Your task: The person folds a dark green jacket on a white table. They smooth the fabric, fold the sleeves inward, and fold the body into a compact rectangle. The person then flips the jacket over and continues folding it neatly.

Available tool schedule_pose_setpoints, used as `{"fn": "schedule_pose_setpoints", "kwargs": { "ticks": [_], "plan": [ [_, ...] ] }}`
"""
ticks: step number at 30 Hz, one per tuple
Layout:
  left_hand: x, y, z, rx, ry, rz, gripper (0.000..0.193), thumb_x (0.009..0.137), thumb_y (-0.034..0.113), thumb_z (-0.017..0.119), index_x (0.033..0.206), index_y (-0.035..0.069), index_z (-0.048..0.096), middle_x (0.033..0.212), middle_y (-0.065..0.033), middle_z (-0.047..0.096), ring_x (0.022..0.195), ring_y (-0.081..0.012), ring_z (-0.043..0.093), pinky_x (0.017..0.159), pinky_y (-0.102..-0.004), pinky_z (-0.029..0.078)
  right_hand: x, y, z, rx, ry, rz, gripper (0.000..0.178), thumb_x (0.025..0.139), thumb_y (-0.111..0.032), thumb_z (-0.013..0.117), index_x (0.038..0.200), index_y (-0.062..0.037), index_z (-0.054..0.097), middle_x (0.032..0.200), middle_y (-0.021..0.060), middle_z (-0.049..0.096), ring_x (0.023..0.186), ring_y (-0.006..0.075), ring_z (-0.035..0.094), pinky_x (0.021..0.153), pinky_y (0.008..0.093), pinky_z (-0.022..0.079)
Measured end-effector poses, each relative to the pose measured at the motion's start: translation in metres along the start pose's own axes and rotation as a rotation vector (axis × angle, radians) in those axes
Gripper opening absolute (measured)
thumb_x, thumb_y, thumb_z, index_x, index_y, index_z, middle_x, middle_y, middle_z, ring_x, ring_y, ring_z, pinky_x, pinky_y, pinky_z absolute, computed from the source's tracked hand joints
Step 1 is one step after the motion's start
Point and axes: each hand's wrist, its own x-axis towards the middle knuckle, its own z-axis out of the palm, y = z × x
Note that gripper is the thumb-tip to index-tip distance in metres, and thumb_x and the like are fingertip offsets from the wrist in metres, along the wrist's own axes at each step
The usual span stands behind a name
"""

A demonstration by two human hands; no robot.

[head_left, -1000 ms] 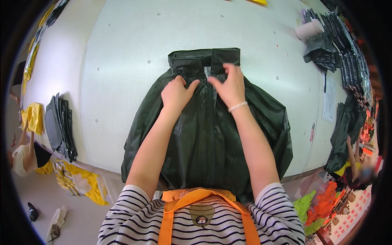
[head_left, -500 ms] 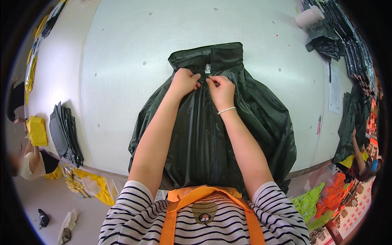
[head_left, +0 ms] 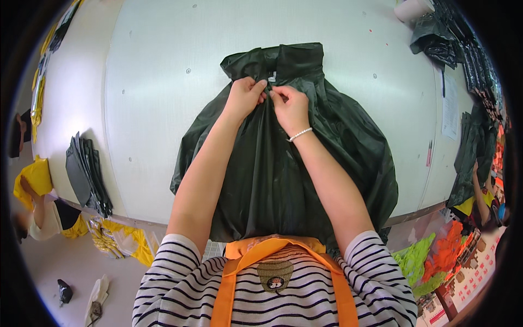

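A dark green, shiny raincoat (head_left: 256, 185) lies spread on the white table, its collar (head_left: 299, 60) at the far end and its hem toward me. My left hand (head_left: 244, 99) is closed, thumb and fingers pinching the raincoat's front just below the collar. Close beside it, my right hand (head_left: 291, 106), with a beaded bracelet on the wrist, pinches the same front. A small white label (head_left: 272, 77) shows inside the neck, just beyond my fingertips. Whatever fine part sits between the fingers is too small to make out.
On the left lie a folded dark green stack (head_left: 87, 174) and a co-worker's yellow bundle (head_left: 35, 182). Dark packed garments (head_left: 436, 46), a white roll (head_left: 414, 10), a paper sheet (head_left: 449, 109) and a red pen-like tool (head_left: 429, 152) line the right side.
My hands stay pinched at the raincoat's front, the fingertips slightly shifted. The collar's left part has folded inward a little. At the left, the co-worker's yellow bundle has changed shape.
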Motion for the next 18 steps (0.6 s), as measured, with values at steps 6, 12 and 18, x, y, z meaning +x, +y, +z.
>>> {"fn": "schedule_pose_setpoints", "kwargs": {
  "ticks": [6,12,18],
  "plan": [
    [-0.060,0.021,0.011,0.648,0.236,0.238,0.036,0.084,0.036,0.067,0.079,0.000,0.063,0.066,-0.0138,0.064,0.062,-0.0267,0.064,0.057,-0.0347,0.049,-0.042,-0.029,-0.039,-0.237,-0.231,0.071,0.047,0.075,-0.009,0.072,0.118,0.0016,0.055,0.093,0.0155,0.063,0.076,0.0296,0.063,0.071,0.0375,0.050],
    [-0.135,-0.017,0.028,0.984,-0.044,-0.049,0.052,0.076,0.051,0.068,0.068,-0.001,0.065,0.072,-0.0206,0.065,0.072,-0.0348,0.066,0.062,-0.0449,0.052,-0.137,-0.026,-0.078,-0.264,-0.232,0.295,0.019,0.077,-0.008,0.071,0.092,0.0009,0.064,0.079,0.0144,0.063,0.064,0.0268,0.062,0.061,0.0344,0.050],
    [-0.137,-0.024,0.026,0.415,-0.211,-0.149,0.041,0.086,0.028,0.068,0.062,-0.002,0.054,0.055,-0.0112,0.057,0.047,-0.0185,0.060,0.046,-0.0300,0.046,-0.161,-0.024,-0.065,-0.026,0.009,0.278,0.015,0.079,-0.005,0.070,0.090,0.0043,0.065,0.075,0.0137,0.068,0.063,0.0168,0.065,0.061,0.0272,0.050]
  ]
}}
